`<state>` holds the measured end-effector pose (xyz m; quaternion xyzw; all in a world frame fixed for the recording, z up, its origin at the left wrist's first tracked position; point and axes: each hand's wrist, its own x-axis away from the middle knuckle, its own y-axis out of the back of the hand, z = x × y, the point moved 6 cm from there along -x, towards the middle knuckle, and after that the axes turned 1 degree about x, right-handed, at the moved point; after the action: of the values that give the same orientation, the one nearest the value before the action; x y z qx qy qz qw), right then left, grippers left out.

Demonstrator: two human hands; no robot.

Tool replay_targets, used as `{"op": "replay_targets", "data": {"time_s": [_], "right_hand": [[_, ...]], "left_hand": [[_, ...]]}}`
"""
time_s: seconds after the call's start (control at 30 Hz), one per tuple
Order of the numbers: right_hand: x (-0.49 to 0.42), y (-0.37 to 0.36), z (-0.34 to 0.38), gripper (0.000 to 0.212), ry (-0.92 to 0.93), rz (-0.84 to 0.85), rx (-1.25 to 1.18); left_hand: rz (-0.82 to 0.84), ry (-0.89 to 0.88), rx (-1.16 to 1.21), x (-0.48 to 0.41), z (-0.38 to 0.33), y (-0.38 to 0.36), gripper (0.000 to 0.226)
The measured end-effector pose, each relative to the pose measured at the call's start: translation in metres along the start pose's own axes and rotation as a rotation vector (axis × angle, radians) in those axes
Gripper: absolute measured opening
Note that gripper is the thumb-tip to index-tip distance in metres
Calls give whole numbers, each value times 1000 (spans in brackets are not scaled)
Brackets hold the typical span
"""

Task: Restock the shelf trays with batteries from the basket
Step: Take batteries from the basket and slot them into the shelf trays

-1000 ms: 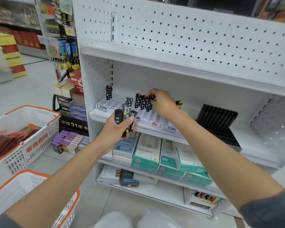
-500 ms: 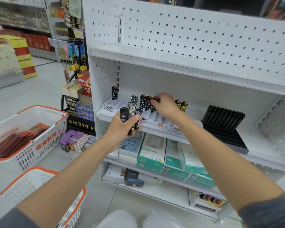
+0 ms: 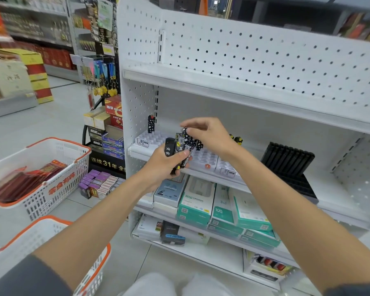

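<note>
My left hand (image 3: 161, 165) grips a bunch of black patterned batteries (image 3: 177, 149) in front of the middle shelf. My right hand (image 3: 207, 135) is just above it, with thumb and fingers pinched on the top of one battery (image 3: 185, 133) from that bunch. White slotted trays (image 3: 152, 139) sit on the shelf behind my hands. One battery (image 3: 151, 124) stands in the far left tray, several stand behind my left hand, and two with yellow marks (image 3: 236, 139) stand to the right of my right wrist. A white and orange basket (image 3: 19, 244) is at the lower left.
A second white and orange basket (image 3: 58, 189) holding red packs sits on the floor to the left. A black slotted tray (image 3: 286, 161) leans on the shelf at the right. Teal and white boxes (image 3: 203, 201) fill the shelf below. Purple boxes (image 3: 94, 182) lie on the floor.
My right hand has left the tray's row of batteries and come back toward me to the bunch in my left hand, pinching one battery. My left hand has stayed about where it was.
</note>
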<state>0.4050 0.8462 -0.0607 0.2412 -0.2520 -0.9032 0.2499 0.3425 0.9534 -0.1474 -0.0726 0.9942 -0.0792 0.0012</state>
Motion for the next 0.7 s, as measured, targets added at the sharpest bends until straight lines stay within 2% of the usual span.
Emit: {"op": "replay_targets", "data": {"time_s": [0.1,0.17,0.33,0.5,0.7], "right_hand": [[0,12,-8,17,-59,-61,-71],[2,14,-14,21,-97,-51,-72],[8,-1,-8,41,-64,197,157],[6,2,-5,25,-88,221,169],[4,5,-7,24,-138,258,175]], "left_hand": [[-55,10,109,1,-2,8,25],[-81,3,132,1,-5,13,30],[-93,-28,96,2,-11,12,32],[-72,-28,88,1,-10,14,34],[-69,-48,29,-2,-11,13,37]]}}
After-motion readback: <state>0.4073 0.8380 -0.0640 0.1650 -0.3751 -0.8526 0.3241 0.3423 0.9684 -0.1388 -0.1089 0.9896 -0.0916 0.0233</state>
